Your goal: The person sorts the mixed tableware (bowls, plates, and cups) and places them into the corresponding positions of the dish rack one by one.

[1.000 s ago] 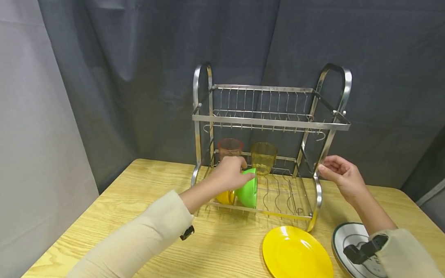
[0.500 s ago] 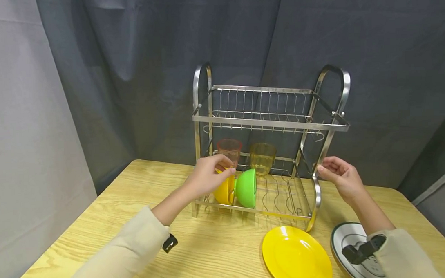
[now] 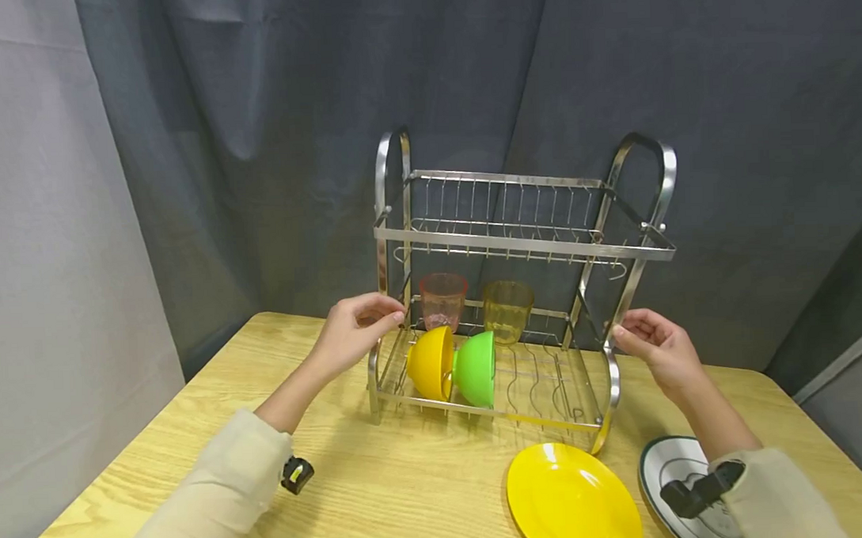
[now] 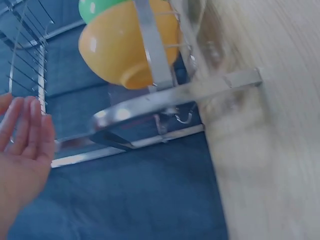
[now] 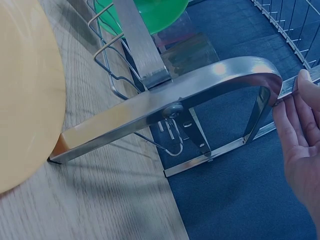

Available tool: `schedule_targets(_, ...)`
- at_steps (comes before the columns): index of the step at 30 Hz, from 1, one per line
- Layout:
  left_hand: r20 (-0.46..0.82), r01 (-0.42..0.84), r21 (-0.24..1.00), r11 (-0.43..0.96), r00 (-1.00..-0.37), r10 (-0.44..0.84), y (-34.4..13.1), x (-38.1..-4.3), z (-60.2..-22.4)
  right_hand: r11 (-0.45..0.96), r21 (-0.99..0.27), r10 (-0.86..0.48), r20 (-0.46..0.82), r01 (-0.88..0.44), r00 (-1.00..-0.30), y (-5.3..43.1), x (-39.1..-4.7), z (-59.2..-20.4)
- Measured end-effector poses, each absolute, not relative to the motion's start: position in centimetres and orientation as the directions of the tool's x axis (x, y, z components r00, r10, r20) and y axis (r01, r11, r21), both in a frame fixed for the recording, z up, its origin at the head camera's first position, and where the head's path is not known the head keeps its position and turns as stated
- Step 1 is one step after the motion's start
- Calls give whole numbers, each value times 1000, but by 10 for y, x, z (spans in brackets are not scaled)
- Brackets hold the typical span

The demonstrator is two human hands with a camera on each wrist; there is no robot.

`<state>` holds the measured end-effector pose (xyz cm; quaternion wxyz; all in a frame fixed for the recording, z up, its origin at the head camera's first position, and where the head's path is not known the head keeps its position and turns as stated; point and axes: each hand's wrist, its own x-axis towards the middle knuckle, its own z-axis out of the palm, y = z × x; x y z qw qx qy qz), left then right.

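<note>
A two-tier metal dish rack [image 3: 526, 239] stands on the table. Its lower tier holds an orange-yellow bowl [image 3: 431, 364] and a green bowl [image 3: 475, 370], both on their sides, with a pink cup [image 3: 443, 299] and a yellow cup [image 3: 508, 310] behind. By the rack's left post is my left hand [image 3: 358, 331]; in the left wrist view its fingers [image 4: 31, 125] look loosely extended, holding nothing. My right hand [image 3: 658, 348] pinches the right post between thumb and fingers, as the right wrist view shows with the thumb [image 5: 306, 85] against the metal.
A yellow plate [image 3: 574, 497] lies in front of the rack's right side. Beside it is a white plate [image 3: 669, 470] with a dark rim, partly covered by the right wrist camera. A dark curtain [image 3: 291, 147] hangs behind the wooden table [image 3: 381, 476].
My left hand has moved left, away from the bowls to the rack's left post, uncovering the orange-yellow bowl. My right hand stays on the right post.
</note>
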<state>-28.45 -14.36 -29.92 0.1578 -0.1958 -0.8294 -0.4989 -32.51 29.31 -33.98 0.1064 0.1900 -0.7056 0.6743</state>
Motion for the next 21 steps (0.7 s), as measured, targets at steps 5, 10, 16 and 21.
schedule_targets(5, 500, 503, 821, 269, -862, 84, -157, -298, -306, 30, -912, -124, 403, -410, -907, 293, -325, -341)
schedule_targets(10, 466, 467, 882, 65, -884, 36, -169, -315, -310, 16, -911, -123, 407, -412, -905, 294, -326, -344)
schedule_targets(16, 419, 413, 903, -117, -908, 31, -175, -329, -309, 60, -907, -116, 409, -418, -905, 294, -325, -343)
schedule_targets(21, 379, 369, 916, -158, -925, 38, -177, -335, -307, 62, -906, -120, 409, -418, -904, 293, -325, -340)
